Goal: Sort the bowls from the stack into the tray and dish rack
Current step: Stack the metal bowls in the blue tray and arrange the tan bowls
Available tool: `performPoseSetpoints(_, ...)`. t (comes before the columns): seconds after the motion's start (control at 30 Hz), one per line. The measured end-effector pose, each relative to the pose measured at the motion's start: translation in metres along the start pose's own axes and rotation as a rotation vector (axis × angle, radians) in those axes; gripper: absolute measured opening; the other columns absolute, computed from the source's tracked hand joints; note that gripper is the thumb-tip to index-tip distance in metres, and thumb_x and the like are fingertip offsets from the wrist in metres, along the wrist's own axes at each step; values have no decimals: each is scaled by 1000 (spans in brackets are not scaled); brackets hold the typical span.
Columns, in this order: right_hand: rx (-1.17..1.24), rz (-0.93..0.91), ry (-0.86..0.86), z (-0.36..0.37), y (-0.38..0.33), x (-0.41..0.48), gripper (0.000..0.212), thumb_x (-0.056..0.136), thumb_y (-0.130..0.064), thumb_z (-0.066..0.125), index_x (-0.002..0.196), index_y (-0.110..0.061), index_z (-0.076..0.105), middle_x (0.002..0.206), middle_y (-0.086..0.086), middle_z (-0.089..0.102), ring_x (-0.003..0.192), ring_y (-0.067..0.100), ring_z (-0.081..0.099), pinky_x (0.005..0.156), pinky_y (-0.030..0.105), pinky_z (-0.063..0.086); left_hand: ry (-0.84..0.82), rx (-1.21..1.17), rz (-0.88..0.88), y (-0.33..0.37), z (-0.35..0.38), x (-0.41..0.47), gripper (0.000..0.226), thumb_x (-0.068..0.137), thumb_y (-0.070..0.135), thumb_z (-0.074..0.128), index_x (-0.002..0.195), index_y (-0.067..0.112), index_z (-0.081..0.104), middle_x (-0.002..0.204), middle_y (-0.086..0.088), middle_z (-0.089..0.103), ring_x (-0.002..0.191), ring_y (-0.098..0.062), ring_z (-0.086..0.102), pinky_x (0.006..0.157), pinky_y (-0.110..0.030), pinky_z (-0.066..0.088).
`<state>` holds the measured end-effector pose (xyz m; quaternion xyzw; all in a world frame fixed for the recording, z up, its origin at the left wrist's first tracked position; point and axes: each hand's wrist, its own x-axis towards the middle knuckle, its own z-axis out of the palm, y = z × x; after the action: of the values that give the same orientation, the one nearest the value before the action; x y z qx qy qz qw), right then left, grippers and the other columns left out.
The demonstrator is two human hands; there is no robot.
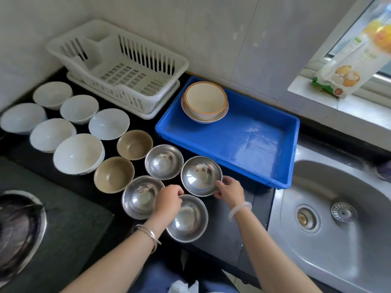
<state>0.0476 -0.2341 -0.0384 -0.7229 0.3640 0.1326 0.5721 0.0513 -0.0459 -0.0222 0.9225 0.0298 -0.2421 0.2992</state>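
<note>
Several steel bowls sit on the dark counter. My right hand (229, 190) pinches the near right rim of one steel bowl (200, 175). My left hand (169, 200) grips the far rim of the nearest steel bowl (188, 218). Two more steel bowls (164, 161) (139, 197) lie beside them. Two brown bowls (134, 144) (113, 174) and several white bowls (78, 153) spread to the left. A blue tray (249, 144) holds a cream bowl with an orange rim (204, 100), nested in another. The white dish rack (118, 66) at the back holds no bowls.
A steel sink (338, 218) lies to the right of the counter. A stove burner (19, 229) is at the near left. A printed bag (347, 66) leans on the window sill at the far right. Tiled wall runs behind the rack and tray.
</note>
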Motion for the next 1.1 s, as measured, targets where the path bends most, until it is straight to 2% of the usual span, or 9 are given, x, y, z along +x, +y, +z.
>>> performPoseSetpoints(0.13, 41, -3, 18, -8, 2, -1, 21, 89, -8, 55, 107, -5, 67, 88, 10, 68, 72, 16, 67, 55, 17, 56, 2, 32, 2, 4, 1, -1, 21, 83, 4, 53, 90, 16, 70, 96, -4, 69, 91, -21, 61, 73, -29, 45)
performPoseSetpoints(0.33, 93, -5, 21, -28, 12, -4, 22, 89, -7, 57, 108, -6, 68, 85, 11, 70, 69, 15, 69, 62, 22, 58, -51, -62, 29, 12, -21, 1, 16, 83, 9, 61, 92, 18, 71, 88, 1, 70, 86, -15, 62, 73, -26, 45)
performPoseSetpoints(0.5, 129, 6, -38, -31, 23, -8, 23, 87, -6, 57, 108, -8, 68, 86, 12, 73, 68, 18, 71, 70, 30, 60, 46, -208, 57, 32, -42, 9, 16, 81, 12, 66, 96, 17, 70, 76, 10, 61, 78, -9, 58, 67, -19, 42)
performPoseSetpoints(0.63, 176, 47, -69, -33, 29, -11, 22, 90, -14, 59, 109, -10, 67, 79, 10, 69, 58, 16, 62, 70, 31, 58, 100, -269, 27, 45, -37, 19, 13, 82, 12, 66, 94, 16, 69, 71, 13, 58, 70, -5, 56, 59, -18, 40)
performPoseSetpoints(0.73, 222, 94, -88, -37, 28, -15, 13, 92, -28, 56, 94, -21, 67, 89, 7, 73, 65, 15, 69, 65, 27, 58, 101, -268, 27, 50, -26, 22, 9, 81, 11, 66, 88, 17, 66, 67, 15, 57, 64, 1, 53, 51, -15, 37)
performPoseSetpoints(0.87, 241, 82, -58, -40, 26, -17, 23, 96, -33, 47, 94, -21, 65, 91, 5, 72, 77, 19, 70, 69, 28, 57, 89, -279, 38, 51, -13, 26, 11, 79, 10, 69, 81, 18, 61, 69, 13, 57, 67, -3, 54, 53, -13, 34)
performPoseSetpoints(1.1, 196, 49, -54, -35, 30, -10, 25, 94, -34, 51, 108, -18, 65, 95, 7, 70, 74, 15, 67, 74, 31, 58, 122, -269, 50, 44, 0, 33, 17, 77, 9, 70, 85, 19, 59, 82, 6, 60, 80, -15, 57, 61, -20, 37)
